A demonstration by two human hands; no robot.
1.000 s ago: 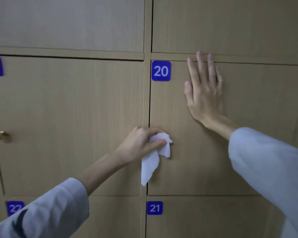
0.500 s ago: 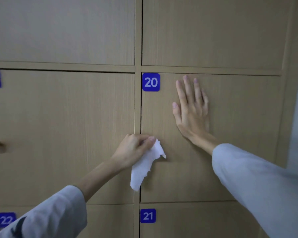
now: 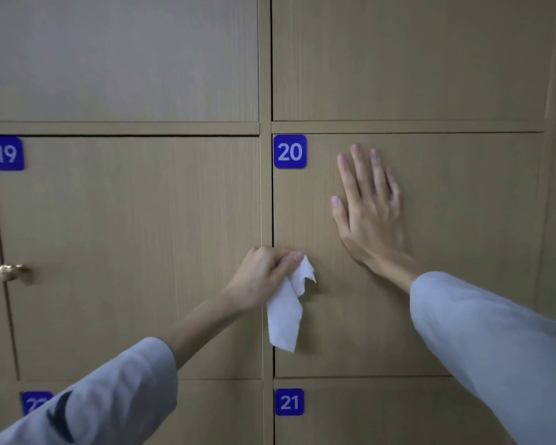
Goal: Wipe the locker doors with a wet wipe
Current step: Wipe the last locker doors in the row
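Pinching the wet wipe between curled fingers and thumb, the left hand is held at the left edge of locker door 20, right where that door meets the upright strip dividing the two columns. Most of the white wipe is left hanging loose below the grip, its lower end trailing down along the dark gap at the door's edge, while a small crumpled corner sticks out just to the right of the thumb, against the wood.

Up and to the right of the grip, the right hand is laid flat on the same door, fingers straight and pointing upward, slightly spread, nothing held in it. The two hands are kept apart, with bare wood between them.

Above the grip and a little to the right, a blue label reading 20 is fixed in the door's top left corner. Below the hanging wipe, a matching label 21 is seen on the next door down. To the left of the grip lies door 19, marked by its own blue label, with a brass knob at its far left edge. Both forearms are covered by pale blue sleeves.
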